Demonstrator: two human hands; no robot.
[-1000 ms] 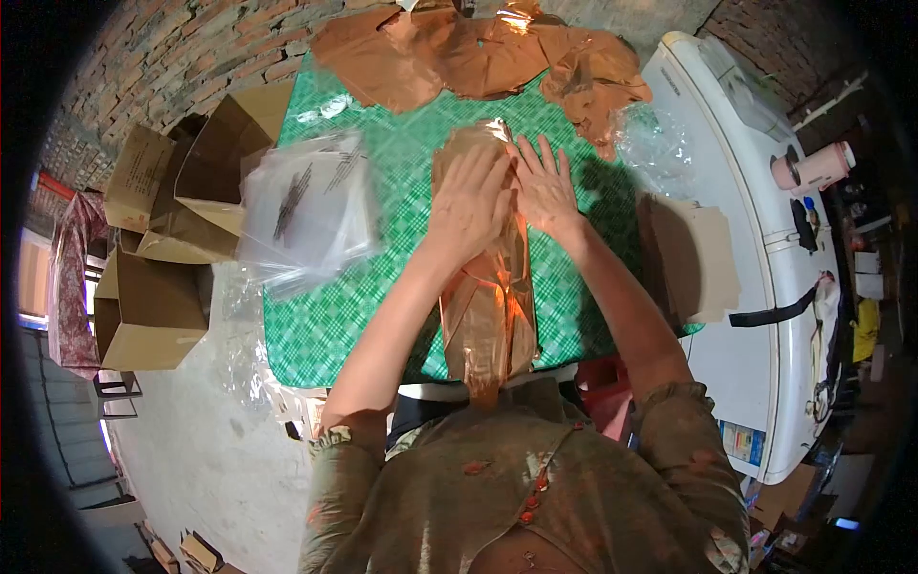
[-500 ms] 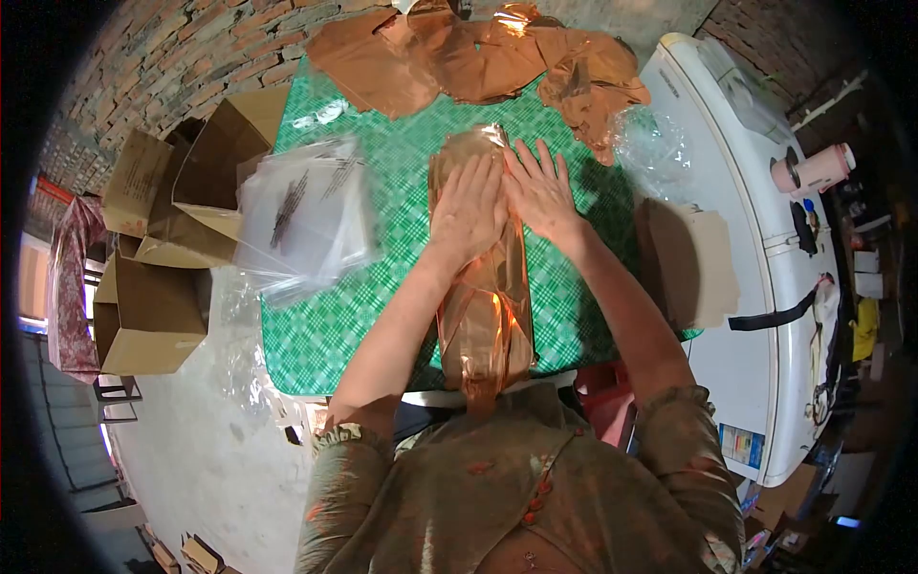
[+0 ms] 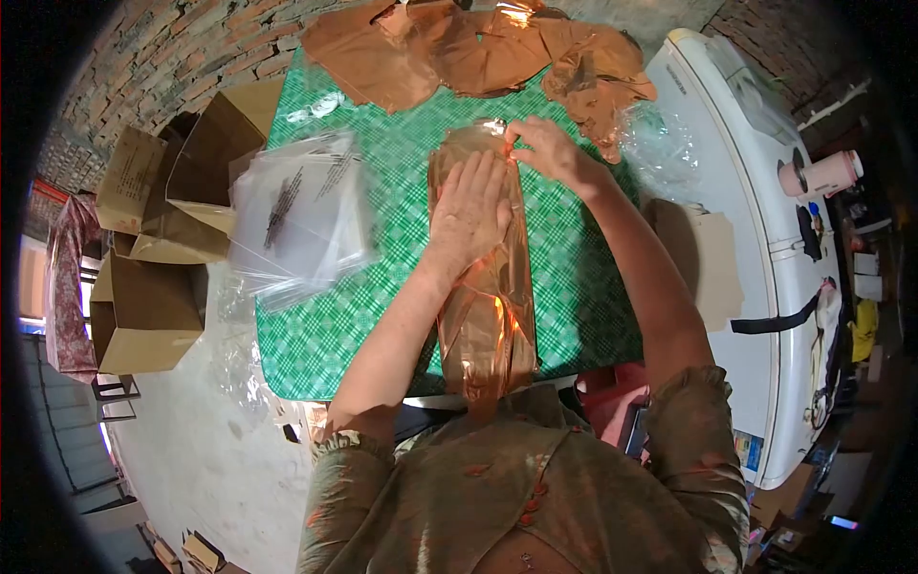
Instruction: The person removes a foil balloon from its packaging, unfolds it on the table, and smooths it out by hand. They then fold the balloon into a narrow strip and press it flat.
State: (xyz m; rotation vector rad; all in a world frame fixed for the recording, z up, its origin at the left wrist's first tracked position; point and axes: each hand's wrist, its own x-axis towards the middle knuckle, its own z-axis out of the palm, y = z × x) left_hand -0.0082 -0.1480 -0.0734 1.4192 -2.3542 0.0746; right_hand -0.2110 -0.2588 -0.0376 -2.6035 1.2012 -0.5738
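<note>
A long, folded piece of shiny copper-coloured foil [image 3: 488,330] runs down the middle of the table towards my body. My left hand [image 3: 469,212] lies flat on its upper part, fingers stretched out and pressing it down. At the foil's upper right edge, my right hand [image 3: 547,153] has its fingers curled in a pinch on the edge. Exactly how much foil sits between those fingertips is hard to see.
More copper foil pieces [image 3: 488,53] lie along the back of the green checked table [image 3: 583,316]. Clear plastic bags [image 3: 306,210] are stacked at left, beside open cardboard boxes [image 3: 148,316]. On the right are crumpled clear film [image 3: 660,143], flat cardboard [image 3: 703,263] and a white fridge [image 3: 755,373].
My right hand has gone from lying flat on the foil, fingers spread, to curling up at its upper right edge. My left hand stays flat in about the same place.
</note>
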